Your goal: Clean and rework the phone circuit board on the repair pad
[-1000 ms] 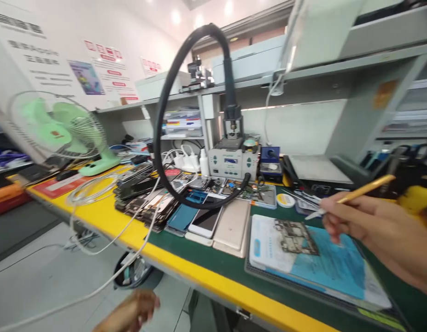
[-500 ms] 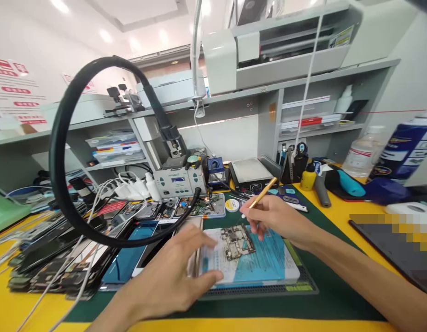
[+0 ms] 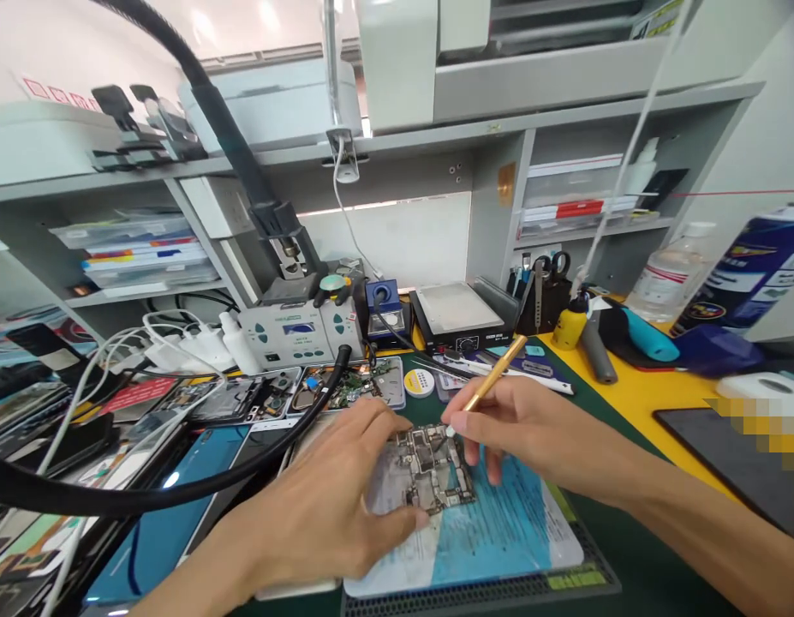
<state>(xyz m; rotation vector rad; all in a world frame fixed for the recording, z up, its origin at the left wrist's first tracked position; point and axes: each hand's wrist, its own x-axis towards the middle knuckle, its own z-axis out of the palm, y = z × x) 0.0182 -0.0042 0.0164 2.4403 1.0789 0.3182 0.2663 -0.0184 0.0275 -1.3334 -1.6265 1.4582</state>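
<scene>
A small phone circuit board [image 3: 433,470] lies on a white and blue work pad [image 3: 499,540] in the middle of the bench. My left hand [image 3: 332,506] rests on the pad and pinches the board's left edge between thumb and fingers. Just right of the board, my right hand [image 3: 531,428] pinches a thin gold tool [image 3: 492,386] like a pen. The tool's tip touches the board's top right part.
A black hose [image 3: 146,497] arcs from the grey rework station [image 3: 300,330] across the left side. Phones and screens [image 3: 81,446] are piled at left. A heating plate [image 3: 457,313], yellow bottle [image 3: 571,326], blue spray can [image 3: 749,274] and water bottle [image 3: 666,278] stand behind and right.
The view has swung right and closer to the pad. My left hand came up from below the bench onto the pad and took the board's edge. My right hand brought the tool tip to the board.
</scene>
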